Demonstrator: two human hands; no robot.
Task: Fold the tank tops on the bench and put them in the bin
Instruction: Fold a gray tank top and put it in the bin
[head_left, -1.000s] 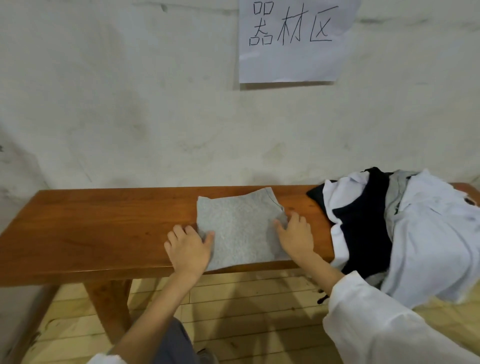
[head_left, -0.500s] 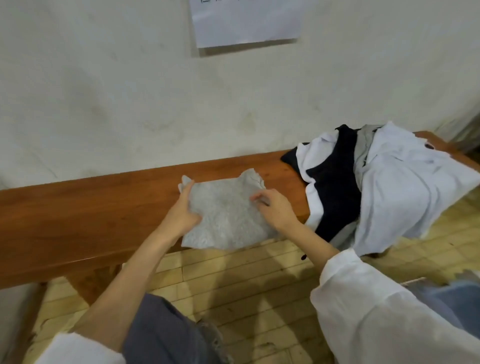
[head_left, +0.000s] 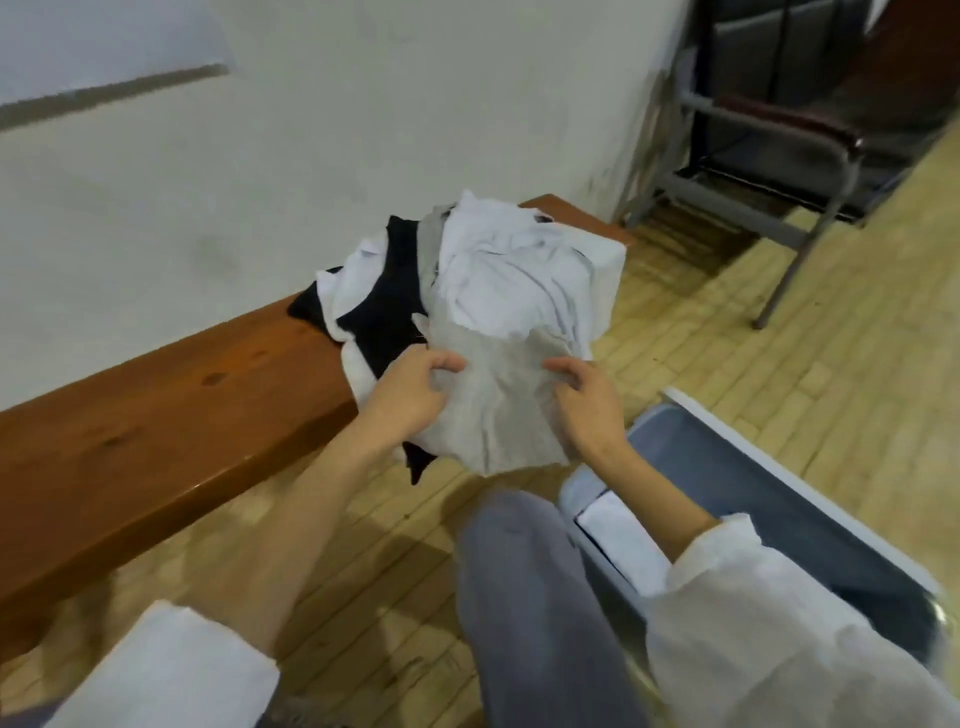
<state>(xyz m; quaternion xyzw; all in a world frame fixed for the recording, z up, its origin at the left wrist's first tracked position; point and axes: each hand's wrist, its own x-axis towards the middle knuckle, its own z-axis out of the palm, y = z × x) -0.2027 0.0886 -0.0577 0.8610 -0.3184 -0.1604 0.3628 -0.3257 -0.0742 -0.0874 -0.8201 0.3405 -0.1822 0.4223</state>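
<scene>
The bench (head_left: 156, 415) extends left of the hands, and the bin (head_left: 779, 499) sits below the right hand (head_left: 587, 405). The pile (head_left: 509, 270) lies just beyond. The folded grey top (head_left: 498, 410) hangs between right and left hand (head_left: 415, 395), each pinching an edge. Step: transfer. Next, probably: lower it flat into the bin.

A folded grey tank top (head_left: 498, 410), somewhat rumpled, is being held clear of the bench (head_left: 171, 415), pinched at its edges by the left hand (head_left: 410, 395) and the right hand (head_left: 587, 405). An unfolded pile of tank tops (head_left: 498, 270), white, black and grey, is being borne by the bench's right end, partly overhanging the front edge. The blue-grey bin (head_left: 810, 519), white-rimmed, is being kept on the floor just below and right of the held top, with a white folded piece (head_left: 618, 540) inside.
</scene>
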